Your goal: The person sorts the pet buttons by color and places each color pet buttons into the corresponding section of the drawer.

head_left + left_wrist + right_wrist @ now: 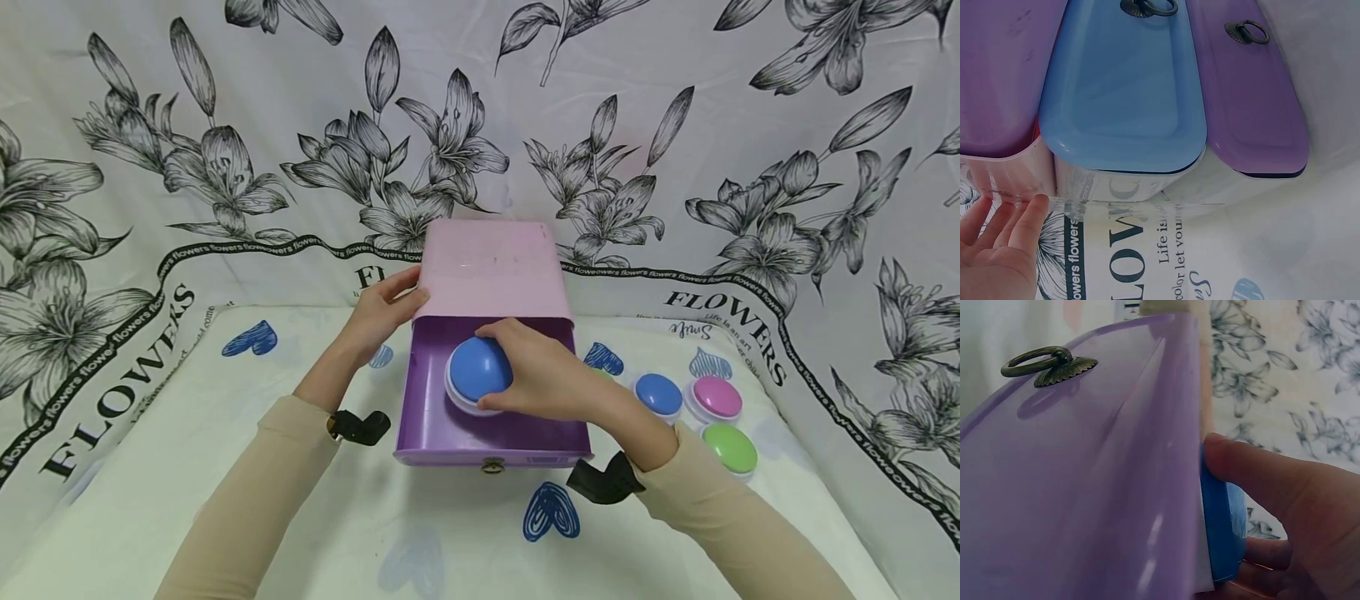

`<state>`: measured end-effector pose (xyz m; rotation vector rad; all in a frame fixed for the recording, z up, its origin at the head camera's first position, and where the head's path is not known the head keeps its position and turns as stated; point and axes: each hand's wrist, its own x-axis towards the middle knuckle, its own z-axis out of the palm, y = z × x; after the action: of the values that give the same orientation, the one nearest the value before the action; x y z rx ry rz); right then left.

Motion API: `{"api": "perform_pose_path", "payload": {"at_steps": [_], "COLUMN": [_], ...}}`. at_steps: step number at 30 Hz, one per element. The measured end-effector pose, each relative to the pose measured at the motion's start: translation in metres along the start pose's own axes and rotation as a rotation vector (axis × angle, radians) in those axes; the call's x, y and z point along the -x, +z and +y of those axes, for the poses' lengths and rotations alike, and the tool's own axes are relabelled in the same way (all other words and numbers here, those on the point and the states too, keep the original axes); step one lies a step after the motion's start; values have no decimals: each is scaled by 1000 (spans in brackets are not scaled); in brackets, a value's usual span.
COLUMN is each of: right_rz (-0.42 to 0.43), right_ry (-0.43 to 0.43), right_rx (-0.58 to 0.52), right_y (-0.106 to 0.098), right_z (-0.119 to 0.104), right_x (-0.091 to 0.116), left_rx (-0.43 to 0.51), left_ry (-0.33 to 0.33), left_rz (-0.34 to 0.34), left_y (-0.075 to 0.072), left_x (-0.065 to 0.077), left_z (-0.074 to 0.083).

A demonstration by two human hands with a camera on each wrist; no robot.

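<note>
Currently pinching blue-domed puck with right hand over open purple drawer; touching left side of pink casing with straight-fingered left hand. Liable to drop if pinched too loosely, being smooth.

Straight down into the purple drawer, room is offered along the near edge, but the middle is blocked by the right hand and a blue dome! The rear is roofed by the pink housing, its left side occupied by the left hand.
</note>
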<state>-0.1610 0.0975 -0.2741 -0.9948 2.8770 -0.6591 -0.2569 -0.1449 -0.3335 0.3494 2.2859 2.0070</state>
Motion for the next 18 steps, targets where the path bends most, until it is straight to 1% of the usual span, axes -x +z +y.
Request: {"api": "perform_pose_path", "payload": {"at_steps": [7,14,18], "right_rz": [-57,-139,-196], "right_ry": [-53,-74,-69], "right_rx": [72,123,143], "right_y": [3,4,2], "right_z": [-6,-14,-19], "right_x": [-13,-25,-30], "left_rx": [10,7,5], "left_ry": [-1,0,-3], "left_rz": [-10,-16,-20], "left_y": [0,0,-1], "left_x": [0,2,2], "left_z": [1,1,2]}}
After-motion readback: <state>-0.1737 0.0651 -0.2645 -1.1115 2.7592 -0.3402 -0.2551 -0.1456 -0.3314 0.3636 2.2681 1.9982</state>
